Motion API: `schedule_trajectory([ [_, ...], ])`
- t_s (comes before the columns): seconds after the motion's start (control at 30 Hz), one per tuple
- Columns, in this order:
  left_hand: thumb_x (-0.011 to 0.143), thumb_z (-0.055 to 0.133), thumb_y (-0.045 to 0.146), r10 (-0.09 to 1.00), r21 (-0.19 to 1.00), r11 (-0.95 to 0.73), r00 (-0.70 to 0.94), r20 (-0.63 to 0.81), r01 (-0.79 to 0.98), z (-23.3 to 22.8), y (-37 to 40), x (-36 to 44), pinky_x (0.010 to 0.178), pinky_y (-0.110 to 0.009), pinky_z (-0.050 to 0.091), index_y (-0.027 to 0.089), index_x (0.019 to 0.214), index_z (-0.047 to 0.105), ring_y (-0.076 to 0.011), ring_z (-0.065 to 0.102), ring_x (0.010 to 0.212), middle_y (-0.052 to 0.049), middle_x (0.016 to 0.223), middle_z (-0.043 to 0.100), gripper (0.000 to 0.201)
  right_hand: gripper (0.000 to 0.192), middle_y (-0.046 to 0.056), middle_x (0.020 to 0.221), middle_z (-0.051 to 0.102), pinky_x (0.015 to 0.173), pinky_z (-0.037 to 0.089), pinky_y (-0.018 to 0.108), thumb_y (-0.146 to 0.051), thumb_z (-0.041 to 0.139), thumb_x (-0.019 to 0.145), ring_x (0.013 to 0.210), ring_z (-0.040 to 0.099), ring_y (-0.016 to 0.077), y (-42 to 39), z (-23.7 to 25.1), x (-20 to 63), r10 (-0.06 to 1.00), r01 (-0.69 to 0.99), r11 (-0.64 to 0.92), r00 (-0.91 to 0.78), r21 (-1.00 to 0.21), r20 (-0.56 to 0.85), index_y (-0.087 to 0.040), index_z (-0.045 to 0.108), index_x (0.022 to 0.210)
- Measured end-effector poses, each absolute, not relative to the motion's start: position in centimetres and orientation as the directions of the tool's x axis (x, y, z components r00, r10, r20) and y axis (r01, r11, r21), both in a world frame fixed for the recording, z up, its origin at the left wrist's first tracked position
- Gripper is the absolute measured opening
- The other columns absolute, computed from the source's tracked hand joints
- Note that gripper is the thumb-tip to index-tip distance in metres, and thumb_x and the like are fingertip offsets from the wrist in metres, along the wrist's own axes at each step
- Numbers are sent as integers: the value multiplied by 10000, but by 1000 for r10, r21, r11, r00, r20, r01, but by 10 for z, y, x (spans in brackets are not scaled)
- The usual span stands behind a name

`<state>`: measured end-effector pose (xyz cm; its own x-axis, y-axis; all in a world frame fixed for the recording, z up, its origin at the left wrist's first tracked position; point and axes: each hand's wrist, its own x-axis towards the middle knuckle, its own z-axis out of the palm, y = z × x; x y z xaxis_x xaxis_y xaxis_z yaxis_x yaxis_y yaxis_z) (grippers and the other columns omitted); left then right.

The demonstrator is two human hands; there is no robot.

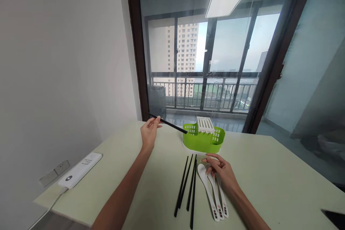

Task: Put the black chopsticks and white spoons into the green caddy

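My left hand (pixel 149 132) is raised over the pale green table (pixel 269 172) and pinches one black chopstick (pixel 172 126) near its far end. The stick's tip slants down toward the left side of a green cutlery holder (pixel 203 140) with a white slotted insert (pixel 205 124). My right hand (pixel 219 170) rests on the table, fingers lying on the white spoons (pixel 212 194), which lie side by side. Several more black chopsticks (pixel 188 187) lie left of the spoons, in front of the holder.
A white power strip (pixel 80 169) with a cable lies at the table's left edge, near a wall socket (pixel 54 174). A dark object (pixel 335 217) shows at the right front corner. A glass door and balcony stand behind the table.
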<state>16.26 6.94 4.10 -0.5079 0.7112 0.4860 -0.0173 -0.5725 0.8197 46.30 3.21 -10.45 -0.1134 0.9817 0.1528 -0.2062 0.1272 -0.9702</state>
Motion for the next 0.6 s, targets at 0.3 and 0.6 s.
schedule_trajectory([
  [0.3, 844, 737, 461, 691, 684, -525, -215, 690, 507, 75, 147, 219, 766, -259, 559, 207, 917, 785, -197, 729, 847, -41, 924, 795, 269, 446, 69, 865, 785, 473, 398, 266, -556, 776, 768, 497, 600, 140, 38, -106, 460, 980, -237, 123, -126, -964, 156, -189, 695, 1009],
  [0.6, 863, 738, 434, 814, 586, -386, -36, 580, 712, 61, 185, 267, 813, -281, 507, 223, 895, 808, -236, 736, 925, -58, 908, 806, 225, 460, 78, 844, 773, 446, 382, 261, -573, 810, 720, 487, 597, 143, 49, -92, 477, 980, -368, 180, -14, -912, 199, -188, 689, 941],
])
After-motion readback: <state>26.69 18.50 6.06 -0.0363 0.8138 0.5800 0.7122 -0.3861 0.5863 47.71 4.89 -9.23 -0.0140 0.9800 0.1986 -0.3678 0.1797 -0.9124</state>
